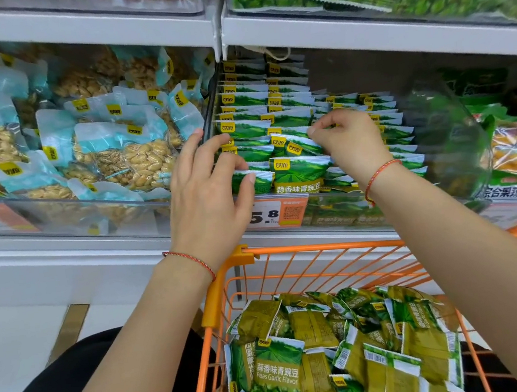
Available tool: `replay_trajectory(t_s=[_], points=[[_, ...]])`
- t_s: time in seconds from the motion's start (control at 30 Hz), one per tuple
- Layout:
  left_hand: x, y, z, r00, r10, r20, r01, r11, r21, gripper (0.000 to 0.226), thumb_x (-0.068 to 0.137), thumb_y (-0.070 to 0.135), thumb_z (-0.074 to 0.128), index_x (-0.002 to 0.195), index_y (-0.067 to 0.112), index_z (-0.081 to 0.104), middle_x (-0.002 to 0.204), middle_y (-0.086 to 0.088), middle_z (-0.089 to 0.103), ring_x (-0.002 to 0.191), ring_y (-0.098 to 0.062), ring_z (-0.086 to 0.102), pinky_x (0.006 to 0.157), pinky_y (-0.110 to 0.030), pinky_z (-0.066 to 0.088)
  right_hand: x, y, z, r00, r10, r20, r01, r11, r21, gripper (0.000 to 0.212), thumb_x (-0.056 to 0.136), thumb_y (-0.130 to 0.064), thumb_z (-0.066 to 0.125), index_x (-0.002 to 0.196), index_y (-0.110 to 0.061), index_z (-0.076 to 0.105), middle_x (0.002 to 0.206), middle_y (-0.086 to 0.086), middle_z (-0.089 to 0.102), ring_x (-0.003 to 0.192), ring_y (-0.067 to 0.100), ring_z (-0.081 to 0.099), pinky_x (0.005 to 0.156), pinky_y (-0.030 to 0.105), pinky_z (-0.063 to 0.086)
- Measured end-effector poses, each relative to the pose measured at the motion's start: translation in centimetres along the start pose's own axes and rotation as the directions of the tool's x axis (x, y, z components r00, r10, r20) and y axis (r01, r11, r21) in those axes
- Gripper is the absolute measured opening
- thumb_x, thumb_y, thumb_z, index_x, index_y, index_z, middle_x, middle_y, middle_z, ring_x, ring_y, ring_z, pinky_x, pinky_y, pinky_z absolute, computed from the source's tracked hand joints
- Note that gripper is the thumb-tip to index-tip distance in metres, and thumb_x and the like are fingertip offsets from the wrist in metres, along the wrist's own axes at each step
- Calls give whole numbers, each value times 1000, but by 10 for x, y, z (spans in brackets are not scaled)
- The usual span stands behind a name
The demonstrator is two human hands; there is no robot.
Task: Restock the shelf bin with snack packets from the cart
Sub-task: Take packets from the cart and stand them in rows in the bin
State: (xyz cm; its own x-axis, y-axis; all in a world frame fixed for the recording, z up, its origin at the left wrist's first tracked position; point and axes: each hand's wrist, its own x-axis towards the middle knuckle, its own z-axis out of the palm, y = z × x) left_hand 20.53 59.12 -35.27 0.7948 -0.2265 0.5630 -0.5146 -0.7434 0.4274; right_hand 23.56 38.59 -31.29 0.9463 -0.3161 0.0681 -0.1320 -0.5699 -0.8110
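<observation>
- We are reaching both hands into the clear shelf bin (331,200), where green snack packets (299,171) are standing upright in rows, front to back.
- Our left hand (208,188) is spreading its fingers, nearly straight, against the front-left packets; it is pressing on them, not closing round any.
- Our right hand (347,140) is curling its fingers, thumb and forefinger pinching the top edge of a packet in the middle rows; which packet exactly we cannot tell, since the hand is covering it.
- Below, the orange cart (321,250) is holding a loose heap of the same pea packets (278,367), some face up, some showing their olive backs; the bottom edge is cutting the heap off.
- The price tag (280,214) on the bin front is being partly hidden by our left hand, so only some digits are showing.
- The neighbouring bin of pale nut bags (117,154) is lying to the left.
- At the right, the bin's curved wall is blurring and glaring, making the goods behind it hard to read.
</observation>
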Motion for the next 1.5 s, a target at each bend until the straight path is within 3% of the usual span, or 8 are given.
replay_trajectory(t_s=[0.2, 0.47, 0.57, 0.73, 0.83, 1.03, 1.23, 1.5], points=[[-1, 1, -1, 1000, -4, 13, 4, 1000, -5, 20, 92, 31, 50, 95, 14, 60, 132, -8, 53, 139, -29, 27, 111, -49, 26, -1, -13, -1, 984, -133, -122, 121, 988, -98, 24, 92, -35, 57, 112, -22, 61, 86, -7, 59, 79, 14, 56, 68, 24, 39], [-1, 1, -1, 1000, -6, 13, 6, 1000, -7, 21, 92, 31, 49, 96, 14, 60, 132, -8, 53, 139, -29, 26, 110, -48, 27, 12, -8, 1, 997, 61, -37, -61, 998, -1, 10, 88, -24, 66, 83, -15, 65, 83, -1, 62, 85, 20, 59, 80, 33, 51], [-1, 1, -1, 1000, -4, 15, 4, 1000, -3, 19, 92, 30, 51, 96, 14, 60, 132, -9, 53, 138, -29, 26, 110, -49, 27, 11, -12, -3, 989, 143, 33, -145, 987, 69, 8, 85, -19, 69, 86, -12, 71, 75, -2, 61, 66, 13, 51, 65, 25, 47], [-1, 1, -1, 1000, -6, 20, 7, 1000, -12, 19, 92, 30, 50, 95, 14, 60, 132, -8, 53, 139, -29, 26, 111, -48, 26, 8, -19, 1, 975, 221, 31, -223, 971, 92, 17, 85, -23, 68, 92, -7, 71, 113, 10, 68, 93, 22, 61, 83, 32, 50], [-1, 1, -2, 1000, -7, 22, 7, 1000, -20, 18, 91, 29, 51, 96, 14, 60, 132, -8, 53, 139, -29, 26, 110, -49, 27, -1, -16, -3, 914, 404, 43, -390, 844, 368, 36, 94, -33, 55, 113, -4, 61, 113, 12, 65, 90, 23, 62, 69, 28, 50], [-2, 1, -2, 1000, -6, 23, 7, 1000, -26, 17, 91, 28, 51, 96, 14, 60, 132, -8, 52, 139, -31, 26, 110, -48, 27, -15, -18, -1, 820, 538, 196, -497, 500, 709, 62, 100, -47, 29, 148, -7, 27, 150, 12, 36, 132, 21, 41, 114, 41, 20], [-2, 2, -1, 1000, -15, 23, 16, 999, -28, 17, 90, 27, 51, 96, 14, 60, 132, -8, 52, 139, -29, 25, 111, -47, 26, -33, -52, 22, 862, 479, 167, -452, 575, 682, 64, 98, -54, 30, 151, -20, 19, 157, 1, 19, 143, 19, 19, 115, 42, 16], [4, 14, -5, 999, 49, -15, -50, 996, -70, 26, 92, 33, 50, 107, 17, 65, 129, -5, 56, 138, -27, 29, 111, -47, 25, -41, -28, -8, 879, 469, 88, -406, 639, 653, 29, 98, -13, 42, 122, 0, 53, 128, 16, 56, 112, 30, 58, 102, 38, 45]])
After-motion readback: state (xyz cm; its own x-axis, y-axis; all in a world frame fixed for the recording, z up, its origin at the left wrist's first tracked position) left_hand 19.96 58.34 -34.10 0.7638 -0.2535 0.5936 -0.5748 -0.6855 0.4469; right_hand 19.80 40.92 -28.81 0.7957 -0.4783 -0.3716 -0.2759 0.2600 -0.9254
